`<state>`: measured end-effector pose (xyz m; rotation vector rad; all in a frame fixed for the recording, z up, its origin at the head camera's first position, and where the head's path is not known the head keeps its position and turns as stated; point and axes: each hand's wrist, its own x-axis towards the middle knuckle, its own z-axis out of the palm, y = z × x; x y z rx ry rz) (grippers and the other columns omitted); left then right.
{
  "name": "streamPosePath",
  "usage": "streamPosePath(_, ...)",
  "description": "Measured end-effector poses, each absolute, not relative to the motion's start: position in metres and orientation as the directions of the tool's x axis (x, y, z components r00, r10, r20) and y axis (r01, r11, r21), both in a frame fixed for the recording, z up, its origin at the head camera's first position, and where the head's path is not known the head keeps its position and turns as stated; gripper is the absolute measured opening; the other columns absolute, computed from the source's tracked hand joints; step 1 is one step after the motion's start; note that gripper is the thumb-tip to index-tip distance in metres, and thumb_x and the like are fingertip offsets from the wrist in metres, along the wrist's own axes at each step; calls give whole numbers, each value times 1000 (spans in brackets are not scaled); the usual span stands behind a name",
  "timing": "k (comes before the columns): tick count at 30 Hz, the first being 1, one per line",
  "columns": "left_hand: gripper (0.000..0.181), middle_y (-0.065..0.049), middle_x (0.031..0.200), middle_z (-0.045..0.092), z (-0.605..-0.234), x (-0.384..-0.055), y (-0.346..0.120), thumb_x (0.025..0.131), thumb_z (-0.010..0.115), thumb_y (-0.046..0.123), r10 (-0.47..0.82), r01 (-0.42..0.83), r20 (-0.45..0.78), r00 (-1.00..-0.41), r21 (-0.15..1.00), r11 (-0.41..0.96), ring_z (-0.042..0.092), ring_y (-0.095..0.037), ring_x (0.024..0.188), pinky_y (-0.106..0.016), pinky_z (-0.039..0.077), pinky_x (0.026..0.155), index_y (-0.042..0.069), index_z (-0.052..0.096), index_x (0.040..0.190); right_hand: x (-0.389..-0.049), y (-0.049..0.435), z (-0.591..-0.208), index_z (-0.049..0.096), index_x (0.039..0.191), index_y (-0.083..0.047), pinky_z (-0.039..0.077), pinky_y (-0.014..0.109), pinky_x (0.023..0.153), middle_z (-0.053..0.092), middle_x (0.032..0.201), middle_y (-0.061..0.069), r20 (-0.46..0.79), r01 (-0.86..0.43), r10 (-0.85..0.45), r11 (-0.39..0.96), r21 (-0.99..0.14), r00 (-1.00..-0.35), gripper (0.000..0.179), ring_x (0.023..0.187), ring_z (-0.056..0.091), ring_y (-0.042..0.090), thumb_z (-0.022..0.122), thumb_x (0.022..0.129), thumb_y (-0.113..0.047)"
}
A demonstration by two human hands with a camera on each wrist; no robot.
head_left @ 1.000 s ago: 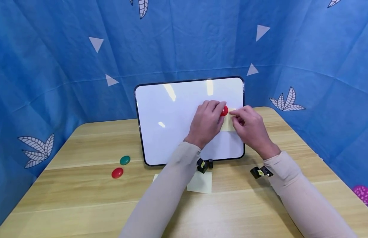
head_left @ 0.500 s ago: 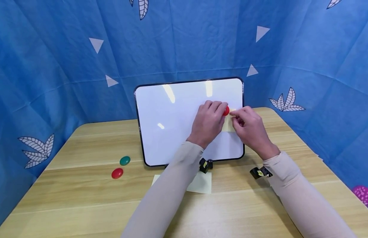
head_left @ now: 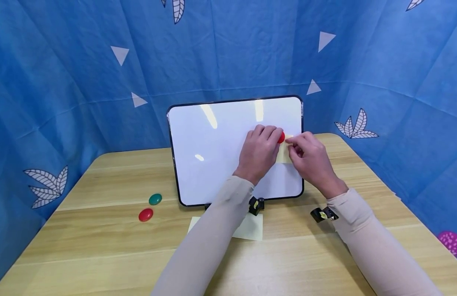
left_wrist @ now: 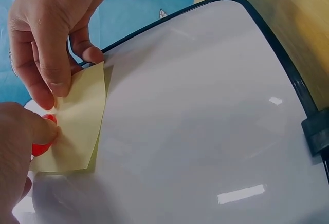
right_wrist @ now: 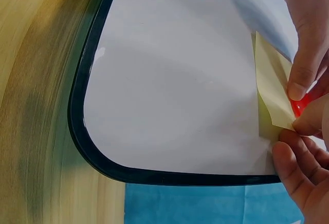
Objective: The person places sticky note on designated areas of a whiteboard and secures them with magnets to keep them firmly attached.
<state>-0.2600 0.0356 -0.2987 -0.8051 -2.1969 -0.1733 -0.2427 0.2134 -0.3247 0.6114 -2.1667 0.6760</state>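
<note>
My left hand [head_left: 259, 151] pinches a round red magnet [head_left: 281, 137] against a pale yellow sticky note [left_wrist: 77, 124] on the upright whiteboard [head_left: 210, 164]. In the left wrist view, the left thumb [left_wrist: 41, 126] overlaps the magnet and covers part of it. My right hand [head_left: 311, 158] is at the note's right edge, its fingers curled with fingertips on that edge. One long side of the note stands slightly off the board in the right wrist view. Across the board's right half, the two hands face each other.
A green magnet [head_left: 155, 199] and another red magnet [head_left: 145, 214] lie on the wooden table [head_left: 102, 246], left of the board. Pale paper notes [head_left: 250, 227] lie before the board, partly under the left forearm. A blue patterned curtain [head_left: 228, 49] hangs behind.
My left hand and the red magnet have shifted slightly to the right over the note, nearer the right fingertips. My right hand looks still.
</note>
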Motion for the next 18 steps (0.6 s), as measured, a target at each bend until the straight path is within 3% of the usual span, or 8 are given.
streamPosePath(18,37,-6,126,62,-304,-257,24,90,74,33,484,623,734,-476,-106,775,57,-20,110,-28,49,92,12,70,120,-242,211,-325,72,104,2,52,38,64,56,94,15,789,-582,-178,771,-259,-588,17,78,55,23,69,87,3)
